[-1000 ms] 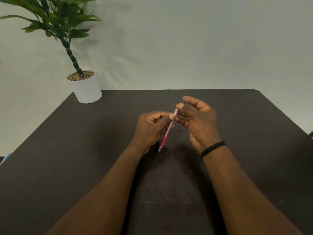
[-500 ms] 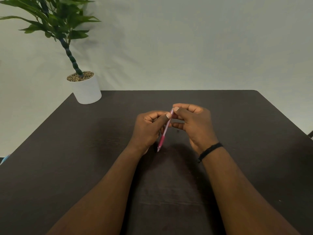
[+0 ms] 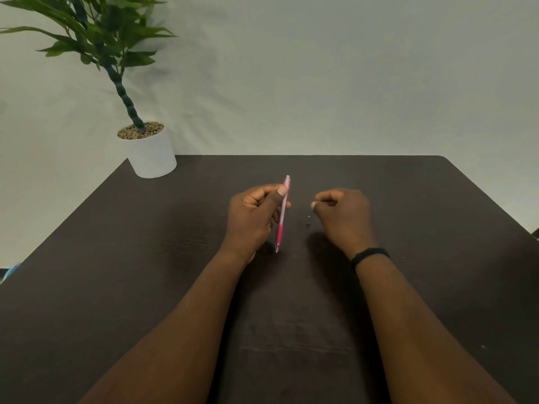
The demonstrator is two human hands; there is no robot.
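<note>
While pinched in the left hand, pink pen nearly upright; right hand curled, apart, contents unclear

A white pot stands on the far left corner of a dark brown desk with faint wood grain. Pebbles fill the pot's top, and from them a plant rises on a ringed green stem, leaning left, its long leaves spreading above the pot. Behind the pot a plain, pale grey-green wall runs the full width. Far to the pot's right, the desk's corner is rounded. The light is soft and even.
</note>
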